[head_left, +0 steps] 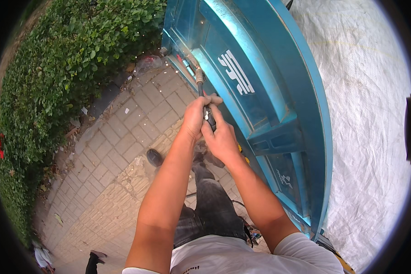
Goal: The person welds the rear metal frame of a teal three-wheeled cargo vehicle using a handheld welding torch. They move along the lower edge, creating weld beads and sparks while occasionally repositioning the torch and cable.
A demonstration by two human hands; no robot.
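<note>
Both my hands are closed around a welding torch [199, 76] with a black handle and a brownish nozzle. My left hand [195, 116] wraps its front part, and my right hand [222, 140] grips the handle just behind. The nozzle points away from me, close to the lower edge of a blue metal panel [269, 68] with raised ribs. Bright specks and a thin haze hang around the tip. Near it, a slim object with a red end [186, 65] lies along the panel's edge. Whether the tip touches metal, I cannot tell.
A leafy hedge [73, 59] runs along the left, with litter and a clear plastic bag [148, 63] at its foot. Brick paving [118, 132] lies beneath me. White woven sheeting [360, 114] spreads right of the panel. Another person's dark-clad leg [94, 261] shows at lower left.
</note>
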